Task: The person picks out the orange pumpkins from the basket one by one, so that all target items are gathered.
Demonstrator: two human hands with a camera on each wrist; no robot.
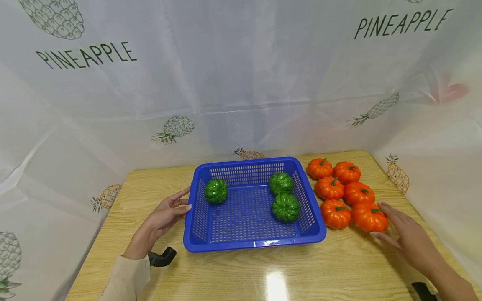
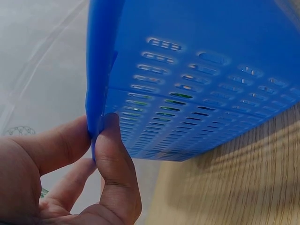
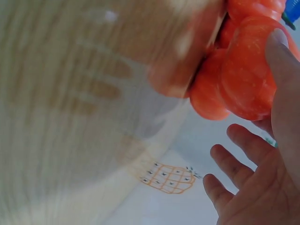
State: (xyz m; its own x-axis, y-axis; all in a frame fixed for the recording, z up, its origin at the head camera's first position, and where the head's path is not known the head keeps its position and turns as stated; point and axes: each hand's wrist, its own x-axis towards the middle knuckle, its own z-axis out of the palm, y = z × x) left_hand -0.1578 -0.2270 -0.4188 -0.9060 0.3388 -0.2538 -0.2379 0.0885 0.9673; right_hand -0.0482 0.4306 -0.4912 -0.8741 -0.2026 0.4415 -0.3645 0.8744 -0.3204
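Note:
A blue plastic basket [image 1: 256, 246] with slotted walls stands on the table, holding three ribbed green pumpkins, one green pumpkin [image 1: 216, 191] at the left and two at the right. My left hand [image 1: 167, 215] pinches its left rim; the left wrist view has thumb and fingers [image 2: 115, 164] on either side of that rim. To the right, my right hand [image 1: 408, 234] holds the nearest right orange pumpkin [image 1: 370, 217] between thumb and index finger. In the right wrist view the thumb lies across this pumpkin [image 3: 248, 70], while the other fingers spread away from it.
Several more orange pumpkins, such as the back left orange pumpkin [image 1: 319, 168], sit in two rows close beside the basket's right wall. Behind the wooden table [image 1: 226, 276] hangs a white pineapple-print sheet [image 1: 241, 75], which also runs along both sides.

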